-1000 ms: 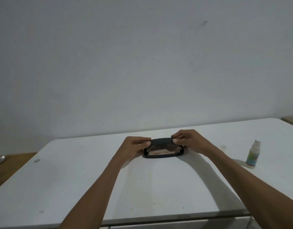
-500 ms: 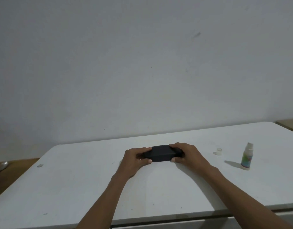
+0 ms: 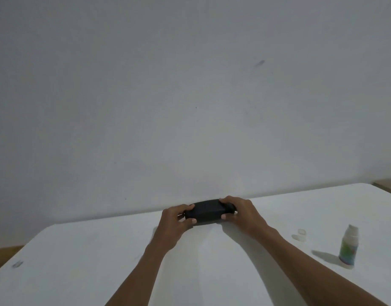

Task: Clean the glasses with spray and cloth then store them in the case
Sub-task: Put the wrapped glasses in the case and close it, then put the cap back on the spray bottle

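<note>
You are squeezing the black case (image 3: 205, 212) shut in the middle of the frame, left hand (image 3: 175, 224) and right hand (image 3: 242, 214) gripping its ends, so next you probably just let go.

head view: single, worn at head height | faces forward, pitched slightly down | wall (image 3: 190, 85) fills upper two thirds | counter (image 3: 79, 272) below, near | forearms enter from bottom edge | no second view

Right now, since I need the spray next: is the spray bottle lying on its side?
No, the spray bottle stands upright on the white table, apart from both hands at the case.
</note>
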A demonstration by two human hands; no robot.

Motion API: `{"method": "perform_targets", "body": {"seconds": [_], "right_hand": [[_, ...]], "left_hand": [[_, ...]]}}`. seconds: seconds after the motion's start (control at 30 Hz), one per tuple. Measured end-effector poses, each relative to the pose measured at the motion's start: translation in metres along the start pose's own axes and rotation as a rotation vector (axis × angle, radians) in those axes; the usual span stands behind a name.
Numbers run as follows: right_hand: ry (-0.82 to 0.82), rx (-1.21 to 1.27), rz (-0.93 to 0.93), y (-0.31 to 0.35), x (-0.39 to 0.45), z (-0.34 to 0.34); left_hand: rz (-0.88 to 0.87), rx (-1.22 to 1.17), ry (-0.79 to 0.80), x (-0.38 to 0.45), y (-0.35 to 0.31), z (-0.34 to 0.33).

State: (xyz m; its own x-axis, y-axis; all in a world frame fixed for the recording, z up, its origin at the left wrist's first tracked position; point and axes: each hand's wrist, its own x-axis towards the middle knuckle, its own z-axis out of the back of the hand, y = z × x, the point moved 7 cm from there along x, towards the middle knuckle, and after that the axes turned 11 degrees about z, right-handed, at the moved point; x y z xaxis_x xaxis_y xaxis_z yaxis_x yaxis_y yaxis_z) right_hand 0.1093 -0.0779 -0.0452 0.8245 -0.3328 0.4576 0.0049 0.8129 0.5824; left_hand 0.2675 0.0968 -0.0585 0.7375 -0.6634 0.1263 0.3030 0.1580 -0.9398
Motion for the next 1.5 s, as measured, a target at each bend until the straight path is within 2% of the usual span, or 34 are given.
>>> {"method": "perform_targets", "body": {"seconds": [0.23, 0.43, 0.53, 0.63, 0.77, 0.97, 1.17, 1.33, 1.5], "right_hand": [[-0.044, -0.076, -0.044, -0.022, 0.021, -0.016], [-0.066, -0.109, -0.073, -0.023, 0.02, -0.02], [-0.013, -0.187, -0.079, -0.015, 0.02, -0.019], [0.018, -0.277, -0.093, -0.004, 0.018, -0.007], [-0.114, -0.326, -0.079, 0.02, 0.006, 0.031], [-0.301, -0.367, -0.054, 0.058, -0.036, 0.125], [-0.508, -0.342, -0.136, 0.051, -0.114, 0.199], [-0.623, -0.251, -0.215, 0.025, -0.183, 0.209], [-0.604, -0.111, -0.304, -0.008, -0.221, 0.187]], "left_hand": [[-0.075, 0.187, -0.03, 0.031, 0.005, -0.006], [-0.031, 0.293, -0.047, 0.036, 0.015, -0.007], [0.022, 0.377, -0.038, 0.029, 0.003, -0.009], [-0.039, 0.563, -0.052, 0.012, -0.024, -0.017], [-0.174, 0.521, -0.073, -0.012, -0.066, -0.036], [-0.207, 0.459, 0.024, -0.052, -0.114, -0.107], [-0.177, 0.426, 0.161, -0.083, -0.127, -0.181], [-0.122, 0.444, 0.221, -0.096, -0.111, -0.224], [-0.107, 0.362, 0.161, -0.097, -0.102, -0.246]]}}
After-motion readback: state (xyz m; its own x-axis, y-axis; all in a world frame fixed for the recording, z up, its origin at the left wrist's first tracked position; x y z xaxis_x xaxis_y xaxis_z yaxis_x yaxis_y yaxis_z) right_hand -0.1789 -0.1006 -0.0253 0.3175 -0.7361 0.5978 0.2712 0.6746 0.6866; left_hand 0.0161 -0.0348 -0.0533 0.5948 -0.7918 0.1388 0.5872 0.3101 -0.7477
